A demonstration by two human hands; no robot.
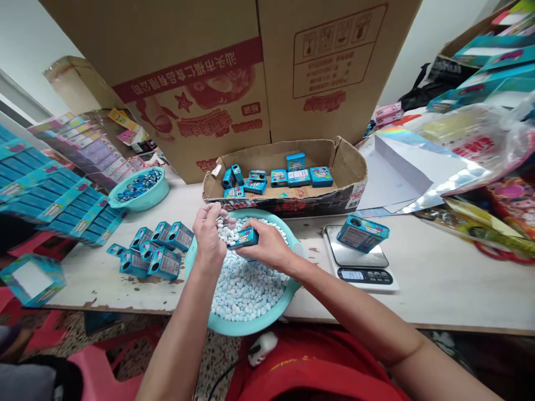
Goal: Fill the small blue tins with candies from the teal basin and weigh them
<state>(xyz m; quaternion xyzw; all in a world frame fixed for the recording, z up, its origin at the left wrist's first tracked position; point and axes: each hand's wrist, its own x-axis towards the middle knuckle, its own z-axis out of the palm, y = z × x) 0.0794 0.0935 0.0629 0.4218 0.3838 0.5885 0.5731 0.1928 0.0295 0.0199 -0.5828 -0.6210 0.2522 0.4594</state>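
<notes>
Gripping one small blue box (246,237) with the right hand (268,243), between thumb and fingers, above a wide turquoise basin (247,327) heaped with white and pale-blue pellets (246,295). Curling the fingers of the left hand (210,233) just beside the left end of that box, over the same heap. Cannot tell whether gripping pellets in those fingers or only hovering by them: too small and partly hidden.

Judging by this, in the midst of filling, feeding pellets into the held box by hand. Hard to make out the box's opening, or how full inside.

To the right of the right hand, on the table (443,278): a digital scale (359,259) bearing another blue box (363,234), with a lit display too small to read surely. To the left of the left hand: a cluster of blue boxes (165,263). Beyond both hands: a cut-down carton (351,167) with more small boxes (321,176) inside. Beyond the left hand and farther left: a smaller basin (142,205) of shiny blue pieces (139,185).

Probably calls next for lining up the left fingertips with the opening, releasing pellets a few at a time, and bracing the box in the right hand, open end raised, against spilling.
</notes>
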